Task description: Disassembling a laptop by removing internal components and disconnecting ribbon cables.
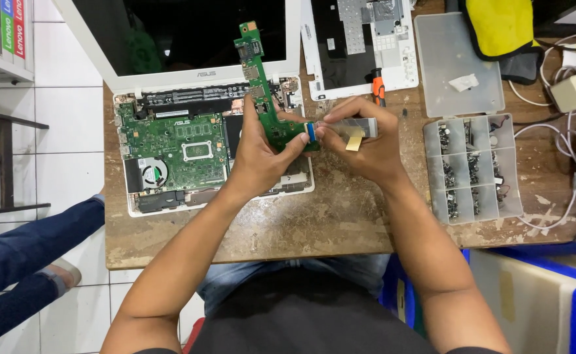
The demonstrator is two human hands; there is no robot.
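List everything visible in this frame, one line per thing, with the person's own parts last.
narrow green circuit board: one, green, held upright above the opened laptop
flat grey ribbon cable: one, grey with blue end, at the board's lower end
opened white laptop: one, white, table left, mainboard exposed
white laptop cover panel: one, white, table top centre
clear plastic compartment box: one, clear, table right, holding small parts
clear plastic lid: one, above the box
orange-handled screwdriver: one, behind the right hand
worn wooden table: one, brown
left hand: holds the board
right hand: holds the cable
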